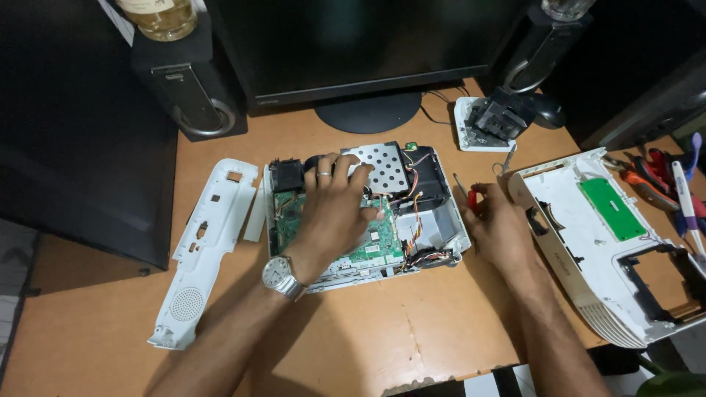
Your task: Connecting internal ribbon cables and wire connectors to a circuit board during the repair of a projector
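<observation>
Head view. Our left grip (334, 202) lies palm down with fingers spread, open, holding nothing. It rests flat on the opened device chassis (368, 209); the fingertips reach the perforated metal plate (382, 165) at the far side, and the palm covers part of the green circuit board (368, 246). A ring shows on one finger and a wristwatch (277, 273) on the wrist.

Our right grip (500, 224) is closed on a red-handled screwdriver (471, 198). The red handle shows at the thumb side and the thin shaft points away from us. This hand sits on the table (368, 338) just to the right of the chassis, near its right wall; we cannot tell whether it touches it.

The chassis lies in the middle of the table in front of the monitor stand (368, 114). Bundled wires (415, 220) run along its right part.

Left of the chassis lies a long white side panel (202, 250) with a round speaker grille. At right, well apart from the chassis, lies the white top cover (603, 242) upside down, with a small green board (612, 208) in it. Beyond that, at the table's right edge, lie hand tools (647, 180). Behind the right hand sits a small white tray (482, 125) with a dark module.
</observation>
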